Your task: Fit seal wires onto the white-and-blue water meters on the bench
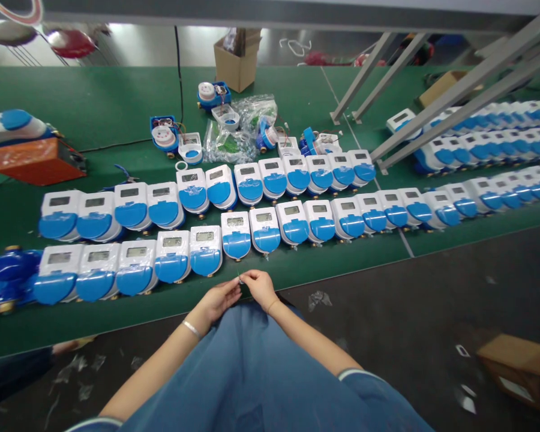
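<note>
At the front edge of the green bench [297, 262], my left hand [216, 303] and my right hand [260, 288] meet fingertip to fingertip. Both are closed in a pinch around a small piece with a thin wire [238, 274] sticking up; its exact kind is too small to make out. Just beyond them are a white water meter with a blue lid [236, 236] and another such meter [265, 231], whose lower end has a small bit hanging from it. To the left, a similar meter [206, 251] lies in the same front row, its display facing up.
Two long rows of meters span the bench; more stand at right [481, 144]. Opened meters [164, 135] and plastic bags [231, 141] lie behind. An orange box [40, 162] sits left, a cardboard box [237, 60] at the back. Metal struts [364, 78] rise at right.
</note>
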Motion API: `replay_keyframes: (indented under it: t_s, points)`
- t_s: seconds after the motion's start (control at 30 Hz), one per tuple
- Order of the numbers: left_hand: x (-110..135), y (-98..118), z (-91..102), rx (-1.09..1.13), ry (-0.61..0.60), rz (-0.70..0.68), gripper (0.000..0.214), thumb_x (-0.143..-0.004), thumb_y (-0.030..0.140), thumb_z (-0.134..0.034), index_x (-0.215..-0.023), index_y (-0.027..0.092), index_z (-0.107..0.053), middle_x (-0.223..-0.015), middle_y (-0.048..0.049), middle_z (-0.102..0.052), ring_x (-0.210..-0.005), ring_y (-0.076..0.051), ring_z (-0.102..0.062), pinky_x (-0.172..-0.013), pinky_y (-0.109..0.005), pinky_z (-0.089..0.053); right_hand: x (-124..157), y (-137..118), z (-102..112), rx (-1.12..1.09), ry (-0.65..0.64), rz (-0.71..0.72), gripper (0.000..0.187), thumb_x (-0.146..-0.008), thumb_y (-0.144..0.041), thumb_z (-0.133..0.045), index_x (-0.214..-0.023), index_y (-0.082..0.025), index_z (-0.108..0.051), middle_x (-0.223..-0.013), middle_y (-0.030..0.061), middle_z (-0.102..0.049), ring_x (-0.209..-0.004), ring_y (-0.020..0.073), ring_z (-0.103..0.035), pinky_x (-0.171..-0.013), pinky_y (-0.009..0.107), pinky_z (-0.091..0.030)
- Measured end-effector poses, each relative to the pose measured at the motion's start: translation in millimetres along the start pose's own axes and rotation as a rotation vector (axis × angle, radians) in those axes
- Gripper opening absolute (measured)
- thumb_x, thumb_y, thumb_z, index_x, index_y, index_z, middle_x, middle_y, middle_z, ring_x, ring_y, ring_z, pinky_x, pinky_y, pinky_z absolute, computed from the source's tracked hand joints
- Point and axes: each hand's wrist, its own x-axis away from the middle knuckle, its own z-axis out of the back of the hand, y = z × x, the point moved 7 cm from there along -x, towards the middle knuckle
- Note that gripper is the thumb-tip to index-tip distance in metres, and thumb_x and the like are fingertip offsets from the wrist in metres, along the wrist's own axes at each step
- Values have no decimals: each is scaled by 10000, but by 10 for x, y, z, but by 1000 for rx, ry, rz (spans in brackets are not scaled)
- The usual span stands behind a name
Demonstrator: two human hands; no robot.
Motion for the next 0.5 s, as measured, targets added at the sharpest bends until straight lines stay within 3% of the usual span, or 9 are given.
replay_keyframes:
  t_s: [0.13, 0.33, 0.4, 0.5]
  points:
    - [-9, -21, -5, 30, -34, 79, 54, -742, 144, -697, -749, 102, -665, -620, -36, -640, -545, -88, -611, -587, -187, -541, 52, -221, 25, 185, -65, 121, 185, -794, -275, -565, -670, -197, -678, -737, 19, -674, -732, 153, -614, -714, 249, -456]
    - [-59, -23, -31, 116, -6, 47, 73, -781, 103, -645, -708, 102, -652, -587, -20, -626, -502, -64, -582, -520, -148, -509, 284, -464, 49, 679, -127, 362, 200, -868, -330, -494, -866, -172, -618, -909, 96, -621, -913, 209, -557, -849, 315, -403]
    - [-58, -46, -88, 125, -33, 49, 105, -779, 99, -645, -675, 103, -640, -580, -24, -623, -504, -68, -581, -527, -158, -511, 278, -405, 33, 620, -162, 299, 177, -869, -283, -472, -818, -169, -598, -893, 103, -616, -924, 214, -546, -851, 317, -398]
    - [-37, -44, -151, 63, -58, 10, 105, -768, 112, -662, -667, 100, -633, -597, -39, -630, -528, -82, -589, -541, -172, -507, 160, -201, 20, 308, -184, 30, 183, -841, -235, -476, -697, -168, -568, -779, 75, -613, -808, 182, -566, -729, 270, -434]
